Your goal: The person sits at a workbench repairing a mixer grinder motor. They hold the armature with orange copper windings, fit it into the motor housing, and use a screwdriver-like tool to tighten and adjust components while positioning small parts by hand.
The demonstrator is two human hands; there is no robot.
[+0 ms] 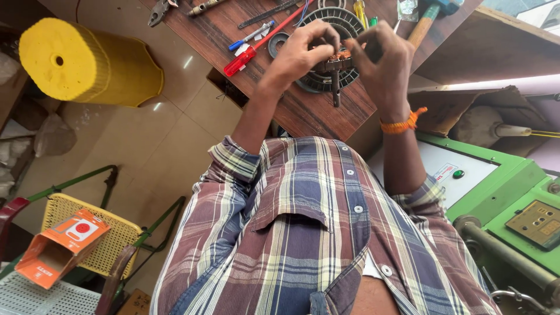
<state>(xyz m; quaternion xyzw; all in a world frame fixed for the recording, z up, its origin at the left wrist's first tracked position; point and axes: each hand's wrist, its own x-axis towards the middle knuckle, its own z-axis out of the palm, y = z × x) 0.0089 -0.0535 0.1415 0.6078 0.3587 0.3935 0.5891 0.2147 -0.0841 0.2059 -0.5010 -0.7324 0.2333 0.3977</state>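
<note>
— What kind of place is this?

— It looks like a small repair workshop. On the wooden bench [303, 111] lie a red screwdriver [256, 48], pliers [158, 11] and a hammer [429, 16].

— Anything else?

— A green machine [507, 192] with a button stands just beside the bench, and a yellow stool [87, 64] on the tiled floor [157, 146].

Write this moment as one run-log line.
left hand: holds motor part | right hand: holds same part | below: wooden table

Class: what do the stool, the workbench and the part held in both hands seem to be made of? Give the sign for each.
Stool: moulded plastic, probably; uniform bright yellow, ribbed sides.
Workbench: wood or wood-look laminate; reddish-brown grain streaks, slight sheen.
Part between left hand and right hand: dark metal with coppery windings, apparently.
</note>
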